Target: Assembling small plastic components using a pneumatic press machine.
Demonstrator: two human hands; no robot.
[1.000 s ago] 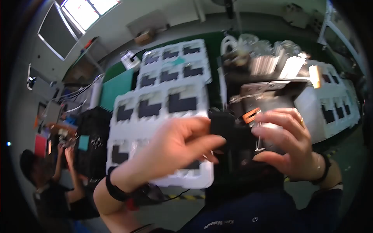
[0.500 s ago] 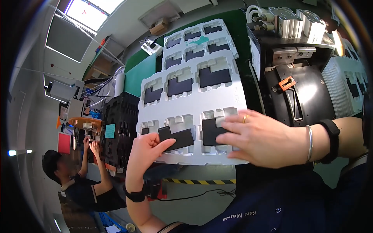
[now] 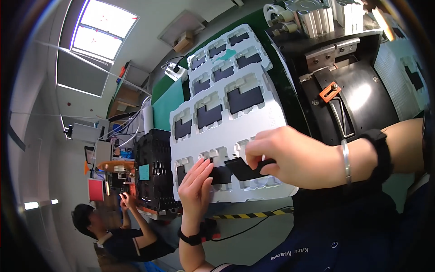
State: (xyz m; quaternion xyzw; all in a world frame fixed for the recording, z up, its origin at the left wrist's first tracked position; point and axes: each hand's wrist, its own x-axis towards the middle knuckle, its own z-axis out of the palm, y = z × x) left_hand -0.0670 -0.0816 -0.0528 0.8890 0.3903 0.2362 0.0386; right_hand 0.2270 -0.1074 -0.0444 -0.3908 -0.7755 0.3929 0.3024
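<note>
My right hand (image 3: pixel 290 156) pinches a flat black L-shaped piece (image 3: pixel 242 169) between thumb and fingers, tilted above the near right pocket of a white moulded tray (image 3: pixel 226 133). Beside it, my left hand (image 3: pixel 195 188) lies with fingers stretched out over the near middle pocket, touching another black L-shaped piece (image 3: pixel 222 175) and partly hiding it. A further black piece (image 3: pixel 181 173) shows in the near left pocket, left of my fingers. In the tray's far row rest three more such pieces, including a large one (image 3: pixel 245 99) at the right.
Behind stands a second white tray (image 3: pixel 267 47) of black pieces on a green surface. A black machine fixture (image 3: pixel 358 99) with an orange clamp (image 3: pixel 330 92) is at right. Stacked black trays (image 3: pixel 156 181) stand at left, where another person (image 3: pixel 122 235) works at a bench.
My right hand has lifted the black piece from the near right pocket. My left hand has loosened its grip and flattened over the middle piece, which sits lower. The whole view has shifted.
</note>
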